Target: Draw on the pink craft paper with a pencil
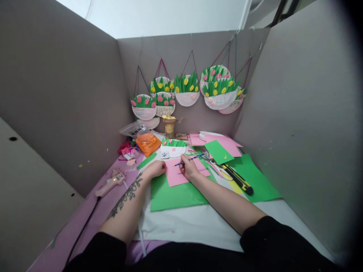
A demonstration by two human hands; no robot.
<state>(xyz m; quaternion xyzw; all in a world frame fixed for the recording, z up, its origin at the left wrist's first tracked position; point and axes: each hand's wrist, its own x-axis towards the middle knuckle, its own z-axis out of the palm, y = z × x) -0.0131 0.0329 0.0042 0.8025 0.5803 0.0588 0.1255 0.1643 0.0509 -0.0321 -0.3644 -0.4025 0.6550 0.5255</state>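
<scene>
Partitions [300, 124] flank a green paper sheet [177, 200] bearing a pink sheet [175, 176], a utility knife [237, 179] to the right, a paper-plate flower basket [180, 152] just beyond, the left hand [156, 169] curled at the pink sheet's left edge, grip unclear, and the right hand [187, 167], covering part of it, pinching a patterned pencil [195, 157].

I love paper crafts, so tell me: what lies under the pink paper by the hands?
Green paper sticks out below the pink paper; whatever else it covers is hidden.
</scene>
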